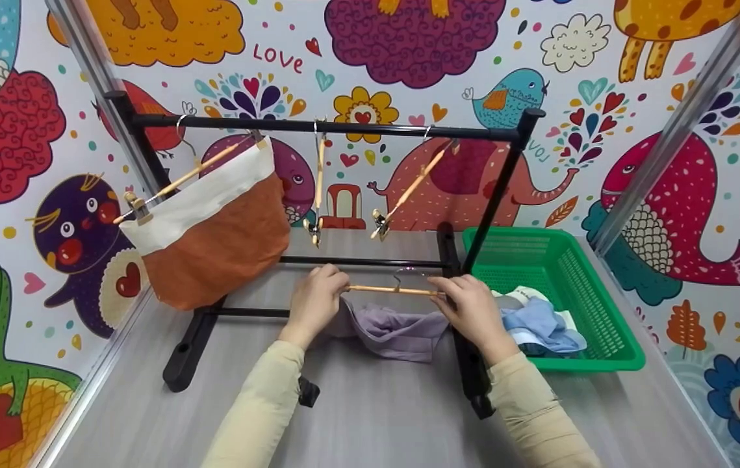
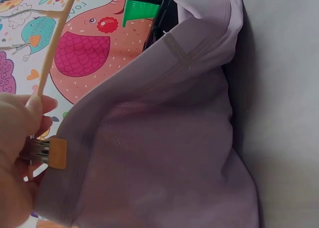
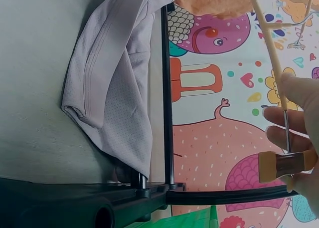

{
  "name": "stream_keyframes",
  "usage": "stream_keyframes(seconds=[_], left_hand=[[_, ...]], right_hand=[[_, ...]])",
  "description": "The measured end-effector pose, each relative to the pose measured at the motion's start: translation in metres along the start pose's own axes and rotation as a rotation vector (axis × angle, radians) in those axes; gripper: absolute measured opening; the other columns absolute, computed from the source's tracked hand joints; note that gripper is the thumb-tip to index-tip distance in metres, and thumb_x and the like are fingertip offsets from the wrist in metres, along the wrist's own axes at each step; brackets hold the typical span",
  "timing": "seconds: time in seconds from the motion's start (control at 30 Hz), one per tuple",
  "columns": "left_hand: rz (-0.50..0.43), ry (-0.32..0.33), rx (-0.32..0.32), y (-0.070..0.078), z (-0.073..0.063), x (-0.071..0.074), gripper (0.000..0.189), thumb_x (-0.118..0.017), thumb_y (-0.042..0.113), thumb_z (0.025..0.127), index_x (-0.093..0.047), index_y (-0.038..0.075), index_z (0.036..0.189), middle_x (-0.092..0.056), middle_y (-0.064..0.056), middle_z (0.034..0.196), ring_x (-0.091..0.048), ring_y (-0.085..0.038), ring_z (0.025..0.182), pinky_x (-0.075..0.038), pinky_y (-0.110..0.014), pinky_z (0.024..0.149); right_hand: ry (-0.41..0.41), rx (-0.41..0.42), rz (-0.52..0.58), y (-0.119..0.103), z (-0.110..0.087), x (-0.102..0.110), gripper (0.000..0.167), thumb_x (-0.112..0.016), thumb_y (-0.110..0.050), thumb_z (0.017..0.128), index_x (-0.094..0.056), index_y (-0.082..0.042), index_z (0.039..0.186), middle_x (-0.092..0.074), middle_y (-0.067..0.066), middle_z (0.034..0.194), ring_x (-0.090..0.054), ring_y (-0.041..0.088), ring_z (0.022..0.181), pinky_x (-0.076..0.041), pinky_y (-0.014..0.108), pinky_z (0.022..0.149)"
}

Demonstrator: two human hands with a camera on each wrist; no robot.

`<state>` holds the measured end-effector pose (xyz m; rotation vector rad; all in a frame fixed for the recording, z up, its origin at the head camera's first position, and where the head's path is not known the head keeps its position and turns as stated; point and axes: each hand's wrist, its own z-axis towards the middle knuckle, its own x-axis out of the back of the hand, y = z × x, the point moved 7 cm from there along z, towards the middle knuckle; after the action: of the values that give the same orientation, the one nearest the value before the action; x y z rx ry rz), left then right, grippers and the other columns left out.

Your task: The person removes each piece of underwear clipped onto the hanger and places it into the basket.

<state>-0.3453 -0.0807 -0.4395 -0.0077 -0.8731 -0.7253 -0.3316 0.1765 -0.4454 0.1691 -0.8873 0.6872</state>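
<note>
Lilac garment (image 1: 402, 331) half-clipped to wooden hanger (image 1: 395, 290)

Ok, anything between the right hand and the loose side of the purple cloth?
Nothing visible blocks it: between the right hand and the sagging cloth there is an open gap. In the right wrist view a black bar shows across that gap, but it seems to run behind, on the rack.

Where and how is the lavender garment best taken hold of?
Probably at the waistband's free end, pinched by the right hand from above and the right: the left clip appears to grip the opposite end, while this one sags loose below the right clip.
</note>
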Motion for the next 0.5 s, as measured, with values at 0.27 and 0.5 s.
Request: stream_keyframes(seconds=[0.27, 0.5], left_hand=[[-0.012, 0.004, 0.014, 0.0014, -0.0008, -0.0005, 0.007, -0.075, 0.012, 0.084, -0.069, 0.013, 0.081, -0.061, -0.001, 0.083, -0.059, -0.024, 0.074, -0.047, -0.04, 0.055], [-0.011, -0.026, 0.02, 0.0034, -0.002, -0.0017, 0.005, -0.074, 0.012, 0.085, -0.069, 0.014, 0.083, -0.061, -0.002, 0.085, -0.06, -0.024, 0.075, -0.049, -0.04, 0.056]], right_hand=[[0.027, 0.022, 0.011, -0.0015, -0.0018, 0.0028, 0.025, -0.079, -0.015, 0.085, -0.075, -0.018, 0.109, -0.071, -0.002, 0.087, -0.06, 0.02, 0.076, -0.048, 0.042, 0.071], [0.034, 0.015, 0.023, 0.0012, -0.0036, 0.002, 0.014, -0.077, -0.015, 0.086, -0.076, -0.019, 0.1, -0.069, -0.003, 0.082, -0.058, 0.021, 0.075, -0.046, 0.043, 0.069]])
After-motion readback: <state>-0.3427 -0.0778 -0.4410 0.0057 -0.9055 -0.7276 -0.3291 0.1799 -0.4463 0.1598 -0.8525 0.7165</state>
